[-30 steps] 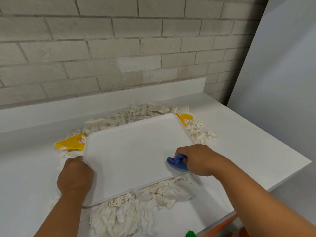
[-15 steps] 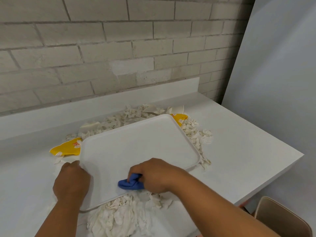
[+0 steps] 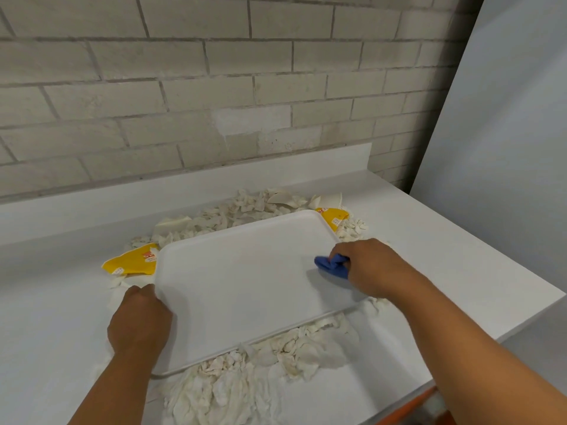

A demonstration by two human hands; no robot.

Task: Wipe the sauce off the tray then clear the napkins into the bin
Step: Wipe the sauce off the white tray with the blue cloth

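A white tray [image 3: 245,280] lies on the white counter, ringed by crumpled white napkins [image 3: 245,381]. No sauce shows on its surface. My left hand [image 3: 139,322] grips the tray's left edge. My right hand [image 3: 366,266] holds a bunched blue cloth [image 3: 333,265] and presses it on the tray near its right edge. No bin is in view.
Two yellow wrappers lie among the napkins, one [image 3: 130,263] left of the tray, one [image 3: 334,216] at its far right corner. A brick wall [image 3: 214,102] backs the counter [image 3: 460,271]. A white panel [image 3: 506,133] stands on the right. Something orange [image 3: 411,407] shows below the counter's front edge.
My right hand swept the blue cloth from the tray's right side to its near left part, then back to the right edge. My left hand kept its grip on the tray.
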